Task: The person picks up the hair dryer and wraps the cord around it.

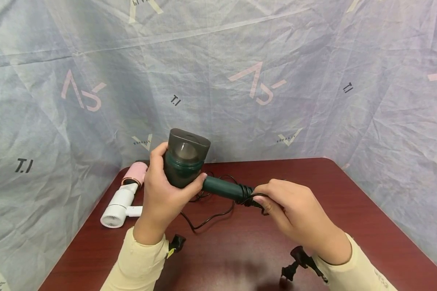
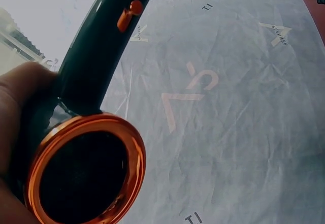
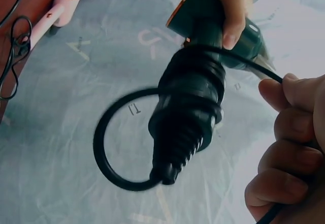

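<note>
My left hand holds a dark green hair dryer by its barrel, above the table. Its smoky see-through nozzle points up, and the handle slants to the right. In the left wrist view, a copper-coloured rim circles the dark rear end, and an orange switch sits on the handle. Black cord is wound several times round the handle's end, with one loose loop beside it. My right hand pinches this cord between thumb and forefinger, its other fingers curled about the trailing length.
At the table's left lie a white hair dryer and a pink hair dryer. Black cord trails over the red-brown table behind my hands. A printed grey cloth surrounds the table. Under my right wrist hangs a dark plug-like piece.
</note>
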Tool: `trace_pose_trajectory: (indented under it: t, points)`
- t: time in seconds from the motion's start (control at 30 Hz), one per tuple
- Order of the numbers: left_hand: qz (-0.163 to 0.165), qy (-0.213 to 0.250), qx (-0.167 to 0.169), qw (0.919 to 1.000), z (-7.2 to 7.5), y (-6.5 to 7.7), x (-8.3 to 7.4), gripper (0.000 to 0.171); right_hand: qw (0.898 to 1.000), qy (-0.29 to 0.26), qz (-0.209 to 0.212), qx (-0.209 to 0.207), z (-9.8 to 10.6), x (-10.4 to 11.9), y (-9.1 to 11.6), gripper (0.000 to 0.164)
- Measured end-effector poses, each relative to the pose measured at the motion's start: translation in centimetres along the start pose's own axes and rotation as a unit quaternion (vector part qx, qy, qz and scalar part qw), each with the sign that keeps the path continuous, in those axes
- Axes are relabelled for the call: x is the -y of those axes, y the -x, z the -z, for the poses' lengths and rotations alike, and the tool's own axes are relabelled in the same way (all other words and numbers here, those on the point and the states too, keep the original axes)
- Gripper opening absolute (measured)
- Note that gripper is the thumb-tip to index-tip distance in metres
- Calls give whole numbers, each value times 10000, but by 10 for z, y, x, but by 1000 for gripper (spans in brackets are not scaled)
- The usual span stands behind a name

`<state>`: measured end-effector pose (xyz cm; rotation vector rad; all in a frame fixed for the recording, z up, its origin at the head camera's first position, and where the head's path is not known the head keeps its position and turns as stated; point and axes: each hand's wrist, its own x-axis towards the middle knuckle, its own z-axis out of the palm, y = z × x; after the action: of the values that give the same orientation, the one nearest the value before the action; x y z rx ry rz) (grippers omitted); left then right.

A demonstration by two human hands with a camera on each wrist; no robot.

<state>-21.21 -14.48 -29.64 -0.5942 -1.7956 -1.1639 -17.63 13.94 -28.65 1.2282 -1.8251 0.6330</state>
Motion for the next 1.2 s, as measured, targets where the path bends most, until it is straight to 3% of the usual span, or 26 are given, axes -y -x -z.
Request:
trace_pose_trajectory:
  t: [0.27,0.5,0.8,1.2]
  points:
    - [75,-32,331,9994,2,0,-1,84,9995,28,178,-261,2,-5,-2,21]
    - [71,23,501,9987,3,2,0,87,9996,-112,130,-221,0,-12,2,6]
    - [91,206,696,9973,7,2,-4,89,9995,-259,-75,-147,-1,-19,6,6]
    - [-28,1026,938,9903,12,-1,-9,89,9962,-813,-300,33,-6,-22,10,10]
